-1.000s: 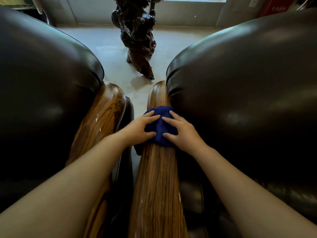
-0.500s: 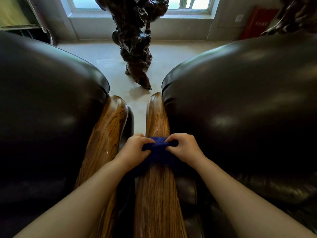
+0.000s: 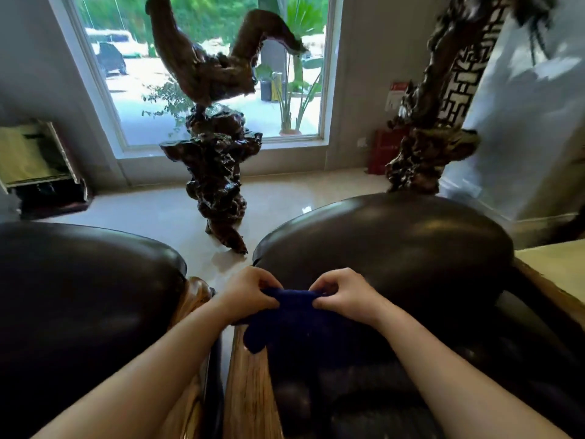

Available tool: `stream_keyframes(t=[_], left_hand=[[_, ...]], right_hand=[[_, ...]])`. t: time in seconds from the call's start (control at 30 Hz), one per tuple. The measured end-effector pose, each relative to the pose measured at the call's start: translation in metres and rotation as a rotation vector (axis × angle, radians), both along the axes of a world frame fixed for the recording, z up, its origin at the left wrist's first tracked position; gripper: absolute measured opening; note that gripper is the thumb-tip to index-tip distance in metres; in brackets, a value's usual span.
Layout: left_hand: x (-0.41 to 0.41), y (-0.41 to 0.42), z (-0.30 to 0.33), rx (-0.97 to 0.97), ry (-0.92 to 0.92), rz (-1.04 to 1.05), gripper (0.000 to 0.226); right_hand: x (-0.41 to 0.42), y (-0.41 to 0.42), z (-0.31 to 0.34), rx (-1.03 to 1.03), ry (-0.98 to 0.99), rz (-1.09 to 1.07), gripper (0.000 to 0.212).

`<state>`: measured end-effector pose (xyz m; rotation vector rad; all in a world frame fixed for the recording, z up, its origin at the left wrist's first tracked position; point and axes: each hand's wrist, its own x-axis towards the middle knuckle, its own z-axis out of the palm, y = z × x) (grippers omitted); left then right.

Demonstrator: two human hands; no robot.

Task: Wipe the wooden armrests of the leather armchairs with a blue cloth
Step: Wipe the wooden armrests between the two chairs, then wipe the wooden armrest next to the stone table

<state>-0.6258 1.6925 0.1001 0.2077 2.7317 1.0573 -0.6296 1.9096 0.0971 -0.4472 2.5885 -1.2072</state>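
The blue cloth [image 3: 294, 321] hangs between both hands, lifted off the wood. My left hand [image 3: 250, 293] pinches its left top corner and my right hand [image 3: 343, 294] pinches the right top corner. Below them runs the striped wooden armrest [image 3: 250, 388] of the right leather armchair [image 3: 395, 248]. The left leather armchair [image 3: 79, 296] has its own wooden armrest [image 3: 198, 294], mostly hidden behind my left forearm.
A dark gnarled root sculpture [image 3: 218, 185] stands on the pale tiled floor [image 3: 152, 210] beyond the narrow gap between the chairs. A second carved piece [image 3: 430, 147] rises behind the right chair. A tall window [image 3: 205, 74] lies ahead, and a low stand [image 3: 41, 172] is at far left.
Both hands slid the cloth back along the right armrest toward me, then gathered and lifted it by its top corners. The view tilted up, showing the window.
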Motion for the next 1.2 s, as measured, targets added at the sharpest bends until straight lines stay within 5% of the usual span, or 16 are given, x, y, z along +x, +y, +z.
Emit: stream_keyframes(t=[0.3, 0.73, 0.97, 1.2], left_hand=[[0.095, 0.193, 0.128, -0.019, 0.056, -0.148, 0.022], [0.189, 0.487, 0.162, 0.048, 0.005, -0.309, 0.022], [0.165, 0.588, 0.132, 0.053, -0.055, -0.392, 0.026], [0.067, 0.695, 0.155, 0.079, 0.138, -0.409, 0.024]], right_hand=[[0.115, 0.196, 0.118, -0.123, -0.01, -0.037, 0.022], [0.246, 0.483, 0.151, -0.126, 0.001, -0.125, 0.03], [0.232, 0.582, 0.128, -0.006, -0.01, -0.193, 0.026], [0.139, 0.689, 0.165, 0.051, 0.124, -0.216, 0.025]])
